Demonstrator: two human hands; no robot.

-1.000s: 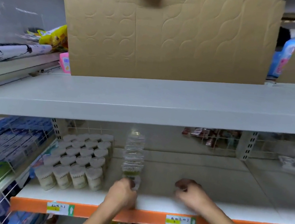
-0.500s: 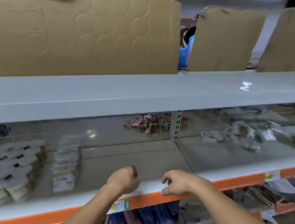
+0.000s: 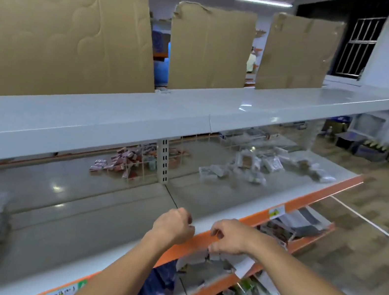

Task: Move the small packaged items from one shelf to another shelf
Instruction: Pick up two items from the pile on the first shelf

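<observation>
On the middle shelf [image 3: 204, 201], far right, small clear packets [image 3: 255, 166] lie loose; they look light and slippery, best pinched by an edge. Left hand [image 3: 173, 226] and right hand [image 3: 229, 236] are curled, empty.

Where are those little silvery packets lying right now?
In the head view, the silvery packets lie scattered on the right section of the middle shelf, right of the perforated upright post, beyond both hands.
</observation>
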